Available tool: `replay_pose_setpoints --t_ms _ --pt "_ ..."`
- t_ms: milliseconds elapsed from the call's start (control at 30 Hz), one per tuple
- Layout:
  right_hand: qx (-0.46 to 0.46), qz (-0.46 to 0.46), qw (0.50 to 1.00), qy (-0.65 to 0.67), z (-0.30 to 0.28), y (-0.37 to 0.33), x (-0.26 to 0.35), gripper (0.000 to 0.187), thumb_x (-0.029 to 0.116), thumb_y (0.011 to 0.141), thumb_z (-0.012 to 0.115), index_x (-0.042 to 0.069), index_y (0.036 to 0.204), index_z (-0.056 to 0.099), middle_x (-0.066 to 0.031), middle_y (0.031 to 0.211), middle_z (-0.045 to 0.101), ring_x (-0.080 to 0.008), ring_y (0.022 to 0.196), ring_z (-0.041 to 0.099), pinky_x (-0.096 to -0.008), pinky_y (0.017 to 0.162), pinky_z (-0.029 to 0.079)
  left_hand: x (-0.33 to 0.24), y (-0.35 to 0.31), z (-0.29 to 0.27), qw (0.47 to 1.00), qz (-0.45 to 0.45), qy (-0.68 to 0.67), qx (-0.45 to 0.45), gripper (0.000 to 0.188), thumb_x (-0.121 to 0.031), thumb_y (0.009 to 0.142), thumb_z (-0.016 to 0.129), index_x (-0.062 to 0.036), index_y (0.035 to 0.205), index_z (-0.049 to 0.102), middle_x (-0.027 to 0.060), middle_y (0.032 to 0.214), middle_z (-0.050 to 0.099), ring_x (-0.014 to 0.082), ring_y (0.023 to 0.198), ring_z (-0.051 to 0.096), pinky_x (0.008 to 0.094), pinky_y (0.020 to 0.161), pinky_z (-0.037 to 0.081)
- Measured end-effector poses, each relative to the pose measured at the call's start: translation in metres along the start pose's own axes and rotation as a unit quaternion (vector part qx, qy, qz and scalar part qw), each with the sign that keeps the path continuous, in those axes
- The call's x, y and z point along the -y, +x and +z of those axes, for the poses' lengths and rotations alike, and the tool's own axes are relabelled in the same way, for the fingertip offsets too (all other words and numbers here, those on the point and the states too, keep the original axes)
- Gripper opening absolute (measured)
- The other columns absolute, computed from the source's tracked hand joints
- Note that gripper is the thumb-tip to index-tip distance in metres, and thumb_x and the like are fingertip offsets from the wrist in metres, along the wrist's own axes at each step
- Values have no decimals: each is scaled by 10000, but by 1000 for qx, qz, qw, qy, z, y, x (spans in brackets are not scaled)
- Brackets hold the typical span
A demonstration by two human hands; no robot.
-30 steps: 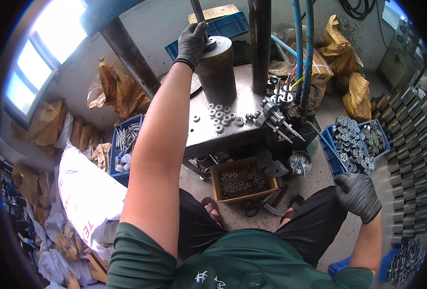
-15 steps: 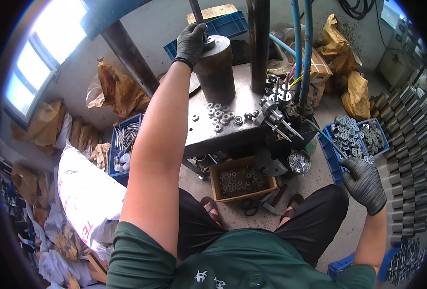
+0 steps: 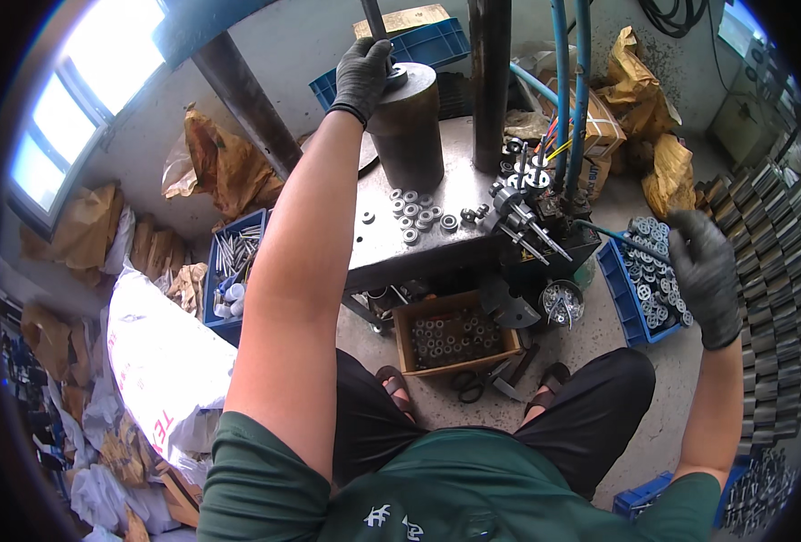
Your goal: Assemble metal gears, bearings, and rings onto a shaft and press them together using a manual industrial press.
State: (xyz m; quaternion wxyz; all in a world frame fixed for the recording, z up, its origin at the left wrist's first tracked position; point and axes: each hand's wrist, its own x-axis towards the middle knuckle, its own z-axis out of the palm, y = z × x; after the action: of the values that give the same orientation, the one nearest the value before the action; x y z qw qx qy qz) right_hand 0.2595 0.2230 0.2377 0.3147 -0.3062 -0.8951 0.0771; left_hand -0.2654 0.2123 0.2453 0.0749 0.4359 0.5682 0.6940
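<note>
My left hand [image 3: 364,77], in a dark grey glove, reaches to the top of a thick steel cylinder [image 3: 409,122]. Its fingers are closed on a small round metal ring [image 3: 397,79] beside the dark upright rod [image 3: 374,20]; the hand partly hides the ring. At the right, my gloved right hand [image 3: 706,275] is closed at the end of a thin blue-green lever [image 3: 624,240] running out from the machine. The lever's tip is hidden by the hand. Several loose ring-shaped bearings [image 3: 411,210] lie on the metal table [image 3: 378,248] in front of the cylinder.
Beneath my right hand stands a blue bin [image 3: 626,294] of metal wheels. A machine fitting with rods [image 3: 522,217] sits at the table's right corner. Under the table is a wooden box [image 3: 409,348] of rings. Dark posts [image 3: 489,90] flank the cylinder; stacked metal parts [image 3: 775,298] line the right.
My right hand has moved up and slightly right, and the lever has swung up with it. My left hand stays at the cylinder top; the view has shifted slightly.
</note>
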Motion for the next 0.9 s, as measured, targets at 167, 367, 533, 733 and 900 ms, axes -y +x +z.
replay_pose_setpoints --t_ms 167,367,533,733,900 --pt "-131 -88 987 -24 8 107 -35 221 176 973 627 22 1116 693 -214 1027 716 -332 944 720 -395 834 559 0 0 2 1000 -13 -17 20 256 -254 978 631 -33 1105 661 46 878 662 127 800 635 279 768 543" --pt "-58 6 993 -102 18 183 -42 337 338 973 610 70 1157 702 -202 1064 723 -368 1003 695 -436 891 553 6 8 -5 999 -22 -35 30 249 -246 996 634 -46 1145 641 38 889 636 126 841 628 277 768 566" --pt "-23 78 981 -174 19 190 -35 347 344 946 616 63 1128 708 -191 1036 726 -350 947 700 -416 879 539 4 12 -8 997 -20 -45 56 223 -192 999 629 -57 1176 626 48 941 640 136 861 630 305 758 603" --pt "-42 127 973 -190 18 187 -32 347 361 927 612 92 1122 711 -180 1066 721 -348 980 693 -438 906 530 -19 -25 0 998 54 -7 14 243 -146 957 675 -47 1174 624 32 922 658 84 779 601 234 692 535" --pt "-27 112 978 -173 15 178 -33 346 343 929 615 71 1120 710 -193 1041 722 -347 963 699 -438 891 531 -36 -117 9 972 233 -10 21 301 -187 990 667 -37 1240 592 31 1007 637 102 863 591 280 777 499"
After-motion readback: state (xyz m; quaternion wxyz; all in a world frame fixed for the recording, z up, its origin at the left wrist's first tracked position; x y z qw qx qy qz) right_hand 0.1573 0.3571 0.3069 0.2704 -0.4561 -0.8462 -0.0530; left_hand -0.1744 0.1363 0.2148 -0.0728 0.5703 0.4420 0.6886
